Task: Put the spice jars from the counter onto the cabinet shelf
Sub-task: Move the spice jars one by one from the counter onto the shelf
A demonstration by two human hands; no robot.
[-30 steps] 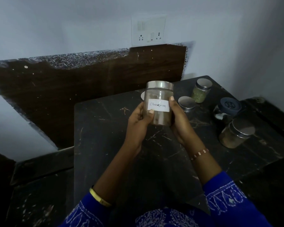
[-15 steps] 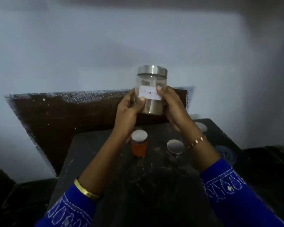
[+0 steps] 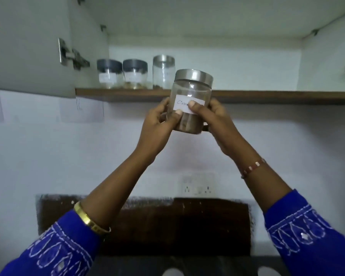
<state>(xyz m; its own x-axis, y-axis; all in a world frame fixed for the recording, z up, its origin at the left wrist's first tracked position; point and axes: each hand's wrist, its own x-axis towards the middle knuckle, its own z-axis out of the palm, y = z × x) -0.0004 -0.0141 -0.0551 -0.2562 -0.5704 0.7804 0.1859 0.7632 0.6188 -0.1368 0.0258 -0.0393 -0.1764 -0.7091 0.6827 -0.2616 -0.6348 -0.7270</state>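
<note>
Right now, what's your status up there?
Left hand and right hand gripping steel-lidded labelled glass jar. Below wooden cabinet shelf. Shelf right side free.

At frame centre, a clear jar (image 3: 189, 108) has a silver lid, white label and brown contents. Upper left, two jars (image 3: 122, 74) wear dark grey lids. The shelf edge (image 3: 277, 96) is brown. Blue sleeves (image 3: 311, 242) carry white embroidery; a gold bangle (image 3: 88, 219) sits lower left.

Label on held jar (image 3: 190, 104) partly hidden under right thumb (image 3: 195, 105), only "Cinn" legible | labels on two dark-lidded jars (image 3: 109, 73) near shelf's left end too blurred to read | two pale round lids (image 3: 170, 272) cut off by bottom edge | socket plate (image 3: 197, 185) blurred
</note>
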